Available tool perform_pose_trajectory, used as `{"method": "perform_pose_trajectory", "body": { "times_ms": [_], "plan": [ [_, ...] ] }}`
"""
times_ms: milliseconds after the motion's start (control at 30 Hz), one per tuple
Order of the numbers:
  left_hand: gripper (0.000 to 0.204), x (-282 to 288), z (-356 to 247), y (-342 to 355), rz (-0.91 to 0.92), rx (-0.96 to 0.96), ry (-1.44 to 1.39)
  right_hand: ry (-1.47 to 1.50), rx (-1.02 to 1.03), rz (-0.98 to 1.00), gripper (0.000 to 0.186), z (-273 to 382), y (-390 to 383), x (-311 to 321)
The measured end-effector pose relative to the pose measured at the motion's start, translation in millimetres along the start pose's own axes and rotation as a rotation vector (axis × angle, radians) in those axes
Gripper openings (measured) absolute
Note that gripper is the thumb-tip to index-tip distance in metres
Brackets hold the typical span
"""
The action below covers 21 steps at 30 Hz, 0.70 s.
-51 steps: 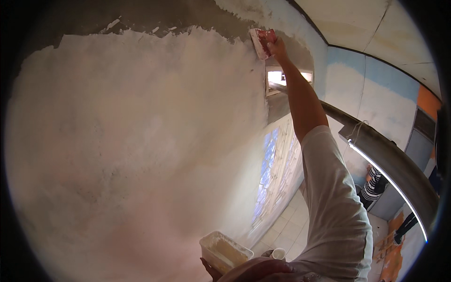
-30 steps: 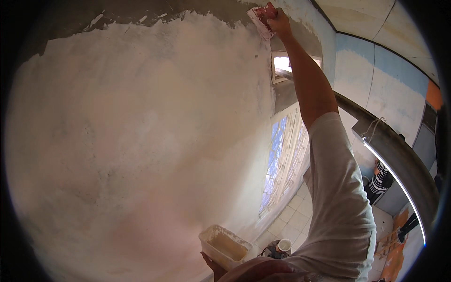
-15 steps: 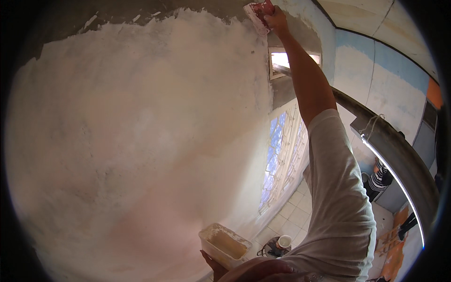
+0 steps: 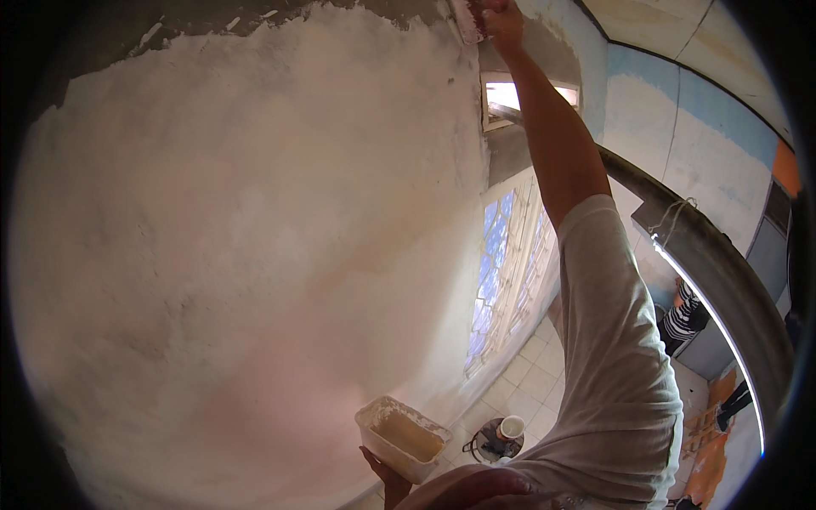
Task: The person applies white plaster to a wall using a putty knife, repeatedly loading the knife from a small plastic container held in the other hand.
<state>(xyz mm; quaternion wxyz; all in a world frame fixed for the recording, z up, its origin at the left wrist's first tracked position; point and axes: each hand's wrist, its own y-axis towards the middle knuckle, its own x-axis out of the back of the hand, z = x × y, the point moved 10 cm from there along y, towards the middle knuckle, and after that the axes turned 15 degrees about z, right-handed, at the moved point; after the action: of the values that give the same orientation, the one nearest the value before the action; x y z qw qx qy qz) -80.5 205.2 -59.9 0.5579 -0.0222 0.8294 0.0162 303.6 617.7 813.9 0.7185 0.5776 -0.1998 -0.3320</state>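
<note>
High up at the top edge, my right hand (image 4: 505, 25) is closed round a red putty spreader (image 4: 468, 20) smeared with white. The spreader lies against the wall (image 4: 255, 212), near its right-hand corner; its upper part is cut off by the frame. White filler coats most of this wall, while a rough grey band (image 4: 93, 42) runs along the top. Low down, my left hand (image 4: 389, 487) holds a pale rectangular plastic tub (image 4: 393, 456) from below and the side. Inside the tub is beige-white paste. Only part of the left hand shows.
Right of the wall are a small vent opening (image 4: 501, 95) and a grilled window (image 4: 497, 255). A long beam (image 4: 714, 263) with a lit tube crosses the right side. On the tiled floor below, a white bucket (image 4: 512, 427) stands on a round stool. Another person (image 4: 682, 319) is farther off.
My right hand and the spreader have moved slightly upward, partly past the top edge. The tub has shifted slightly up and left in view, still in my left hand.
</note>
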Motion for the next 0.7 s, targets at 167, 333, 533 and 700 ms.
{"method": "perform_pose_trajectory", "body": {
  "times_ms": [167,333,533,700],
  "plan": [
    [0.083,32.4,-5.9,-11.5,-0.092,-0.075,0.013,0.517,0.002,0.069,0.038,53.1,-55.6,-41.4],
    [0.084,29.7,-2.6,-17.9,-0.125,-0.07,-0.018,0.144,0.247,-0.151,0.039,49.5,-51.7,-23.0],
    [0.085,18.3,-8.2,-29.5,-0.157,-0.135,0.122,-0.203,-0.152,-0.148,0.048,-37.7,-26.7,-36.2],
    [0.084,24.7,-0.2,-26.6,-0.098,-0.124,0.06,0.019,-0.189,-0.073,0.045,-80.6,10.9,-22.4]
  ]
}}
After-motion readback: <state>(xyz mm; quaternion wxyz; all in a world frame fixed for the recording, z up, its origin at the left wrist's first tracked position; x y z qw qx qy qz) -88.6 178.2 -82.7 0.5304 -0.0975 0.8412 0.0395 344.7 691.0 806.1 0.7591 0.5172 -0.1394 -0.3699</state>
